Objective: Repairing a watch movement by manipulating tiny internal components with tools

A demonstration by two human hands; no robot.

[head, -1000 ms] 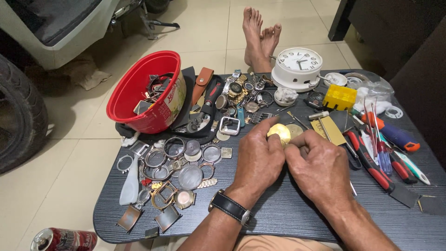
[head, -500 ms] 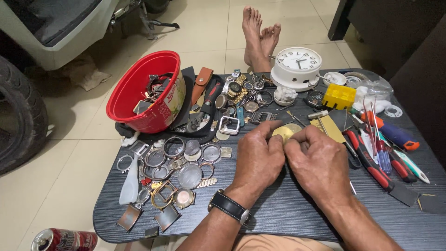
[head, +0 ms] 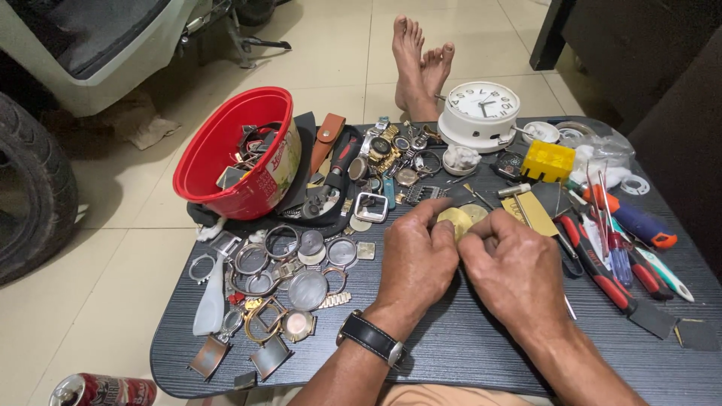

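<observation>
On the dark table (head: 451, 361), both hands' (head: 466, 263) grip meets around a brass disc (head: 456, 220).

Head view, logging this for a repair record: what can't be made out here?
- Round pale-yellow disc: head view, mostly covered by the left hand and right hand; their grip is hidden.
- Red plastic bowl: its wall hides the deeper contents.
- Red drink can: cut off by the bottom edge.
</observation>
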